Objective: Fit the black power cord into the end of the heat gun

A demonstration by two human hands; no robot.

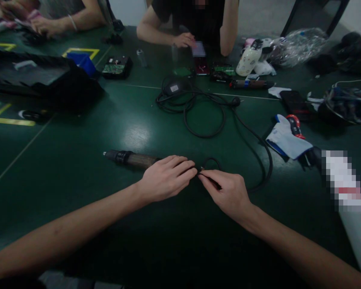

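Observation:
An electric screwdriver lies on the green table, its bit pointing left. My left hand is wrapped over its rear part, which the fingers hide. At the tool's right end, my right hand pinches the end of a black cable between thumb and forefinger. Whether the plug there is seated in the tool cannot be made out. From there the cable loops to the right and runs back to a coil with a black adapter in the middle of the table.
A black tray, a blue bin and a circuit board in a case stand at the left. Work gloves, a second screwdriver and a white bottle lie or stand at the right. A person with a phone sits opposite.

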